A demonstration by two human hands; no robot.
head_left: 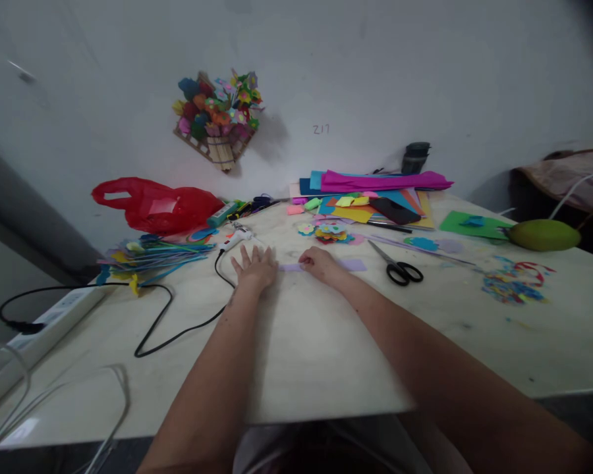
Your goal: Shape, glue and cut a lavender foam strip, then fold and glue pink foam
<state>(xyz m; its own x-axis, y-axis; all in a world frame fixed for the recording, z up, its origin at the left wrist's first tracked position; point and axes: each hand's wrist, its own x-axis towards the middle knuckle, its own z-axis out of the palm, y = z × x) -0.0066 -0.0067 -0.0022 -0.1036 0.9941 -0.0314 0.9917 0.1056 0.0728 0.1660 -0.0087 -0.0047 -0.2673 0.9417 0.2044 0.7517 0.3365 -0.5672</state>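
Note:
A light purple paper strip [353, 264] lies flat across the middle of the pale table [321, 355]. My left hand [255, 268] rests palm down at the strip's left end, its fingers spread. On the strip, my right hand [320, 264] is closed, thumb and fingers pressed together; whatever may be between them is too small to make out. Black-handled scissors [404, 272] lie to the right of my right hand. A white glue gun [236, 238] sits just beyond my left hand. Behind the strip is a pile of coloured paper flowers [332, 232].
At the left are a red plastic bag [163, 207], paper stems [153, 258], a black cable [153, 329] and a power strip [54, 322]. Coloured sheets [385, 182] lie at the back. Paper scraps [514, 286] and a green-yellow fruit [543, 235] are at the right.

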